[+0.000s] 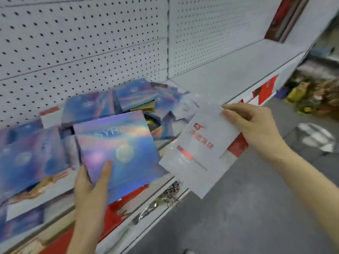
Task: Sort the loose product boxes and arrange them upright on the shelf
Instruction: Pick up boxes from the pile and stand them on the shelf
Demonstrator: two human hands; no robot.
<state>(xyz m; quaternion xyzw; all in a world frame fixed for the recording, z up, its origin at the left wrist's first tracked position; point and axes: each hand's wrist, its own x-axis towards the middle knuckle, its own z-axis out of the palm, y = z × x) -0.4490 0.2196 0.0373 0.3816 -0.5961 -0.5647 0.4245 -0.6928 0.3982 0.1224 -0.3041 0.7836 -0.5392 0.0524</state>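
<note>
Shelf [229, 70]: white, backed by pegboard [82, 43], running from lower left to upper right; the left part is loaded, while the stretch right of the load shows bare board. Floor [238, 217]: grey, below and to the right of the shelf's front edge. Pile [132, 96]: blue holographic boxes heaped on the left part of the shelf, lying flat or leaning on one another, none standing properly upright. Box [117, 149]: one holographic box of the same kind, held in front of the pile over the front edge, face to the camera, tilted with its top leaning right. Pack [200, 149]: flat, white, red print, just right of the box; long axis from upper right down to lower left, lower end hanging past the shelf edge. Left hand [89, 182]: grips the box's lower left corner, thumb on the face, fingers behind. Right hand [251, 121]: pinches the pack's upper right corner. Red boxes [282, 19]: upright at the shelf's far right end. Judgement: the bare stretch lies ahead and right, nearer the right hand; the pack differs from the pile's kind and likely belongs apart.
</note>
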